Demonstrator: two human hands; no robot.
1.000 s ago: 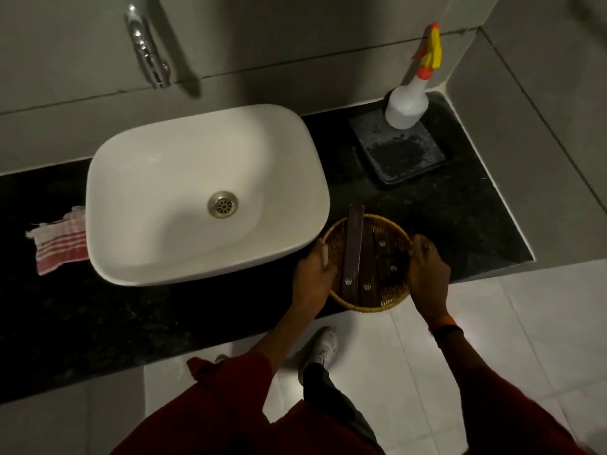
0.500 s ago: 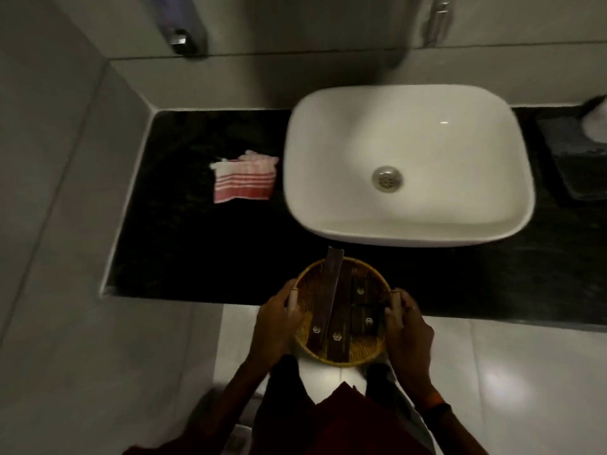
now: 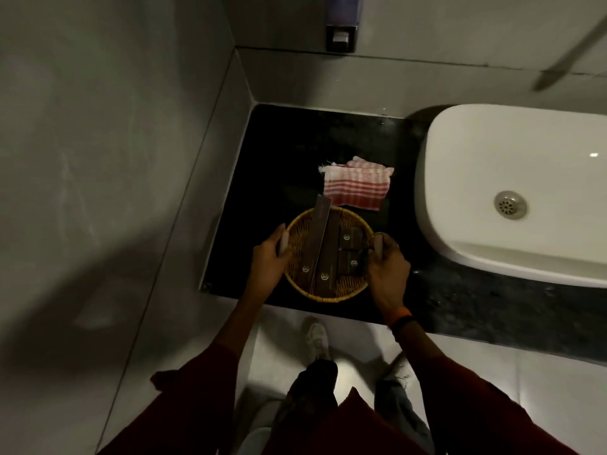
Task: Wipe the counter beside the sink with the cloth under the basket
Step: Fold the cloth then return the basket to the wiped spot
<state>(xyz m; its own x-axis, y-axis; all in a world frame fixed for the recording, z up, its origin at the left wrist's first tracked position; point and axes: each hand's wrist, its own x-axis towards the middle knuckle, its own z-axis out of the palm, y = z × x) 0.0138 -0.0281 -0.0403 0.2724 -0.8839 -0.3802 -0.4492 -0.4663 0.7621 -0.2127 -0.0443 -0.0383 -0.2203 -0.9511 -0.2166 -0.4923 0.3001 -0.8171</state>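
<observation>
A round woven basket (image 3: pixel 299 241) with several dark brown boxes in it is over the front of the black counter (image 3: pixel 289 139), left of the sink (image 3: pixel 512 178). My left hand (image 3: pixel 267 262) grips its left rim and my right hand (image 3: pixel 387 262) grips its right rim. Whether the basket rests on the counter or hangs just above it, I cannot tell. A folded red-and-white striped cloth (image 3: pixel 354 183) lies flat on the counter just behind the basket, uncovered, close to the sink's left side.
Grey tiled walls close the counter on the left and back. A soap dispenser (image 3: pixel 341 23) is mounted on the back wall above the corner. The counter's front edge runs below the basket, with pale floor tiles and my shoes (image 3: pixel 317 336) beneath.
Both hands have carried the basket from the right of the sink, across its front, to the left counter area near the cloth. The cloth has not moved.
</observation>
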